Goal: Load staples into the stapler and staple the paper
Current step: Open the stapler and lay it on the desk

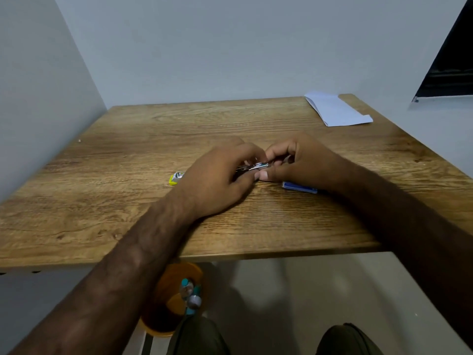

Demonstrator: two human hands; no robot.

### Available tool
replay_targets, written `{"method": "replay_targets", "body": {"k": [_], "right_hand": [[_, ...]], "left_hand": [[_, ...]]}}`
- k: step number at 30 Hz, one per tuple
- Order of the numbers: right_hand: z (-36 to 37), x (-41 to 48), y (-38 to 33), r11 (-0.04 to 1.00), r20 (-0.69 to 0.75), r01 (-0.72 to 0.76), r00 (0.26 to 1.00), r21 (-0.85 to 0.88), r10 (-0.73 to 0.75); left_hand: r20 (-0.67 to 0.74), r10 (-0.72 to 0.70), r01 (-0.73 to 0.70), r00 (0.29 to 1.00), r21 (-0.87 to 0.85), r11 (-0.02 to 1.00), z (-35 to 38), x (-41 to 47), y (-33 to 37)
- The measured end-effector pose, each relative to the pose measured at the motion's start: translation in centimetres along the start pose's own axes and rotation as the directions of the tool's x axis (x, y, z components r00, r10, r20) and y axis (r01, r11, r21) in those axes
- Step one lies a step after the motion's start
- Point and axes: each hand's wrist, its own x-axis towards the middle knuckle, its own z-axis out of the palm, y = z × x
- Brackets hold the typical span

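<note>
Silver metal of the stapler (253, 167) shows between the two hands, which meet mid-table: left hand (217, 175) curled over one end, right hand (297, 160) pinching the other. White paper (337, 108) lies well apart at the far right corner of the wooden table (128, 149).

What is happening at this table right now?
A person holds a small metal stapler over a wooden table, gripped between the left hand and the right hand. A small yellow box lies left of the hands, a blue box partly under the right wrist. The folded white paper lies untouched at the far right corner.
</note>
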Motion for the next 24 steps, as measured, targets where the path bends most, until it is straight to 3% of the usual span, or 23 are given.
{"method": "replay_targets", "body": {"k": [12, 19, 24], "right_hand": [[0.0, -0.1, 0.3, 1.0, -0.037, -0.004, 0.999, -0.017, 0.003], [0.3, -0.1, 0.1, 0.999, -0.056, -0.008, 0.998, -0.039, 0.005], [0.2, -0.1, 0.0, 0.997, -0.053, 0.02, 0.998, -0.077, -0.024]], "left_hand": [[-0.015, 0.079, -0.078, 0.997, 0.075, 0.994, -0.3, -0.8, -1.1], [0.148, 0.13, -0.154, 0.98, 0.161, 0.975, -0.9, 0.1, -1.6], [0.174, 0.141, -0.162, 0.975, 0.116, 0.98, -0.7, 0.3, -2.0]]}}
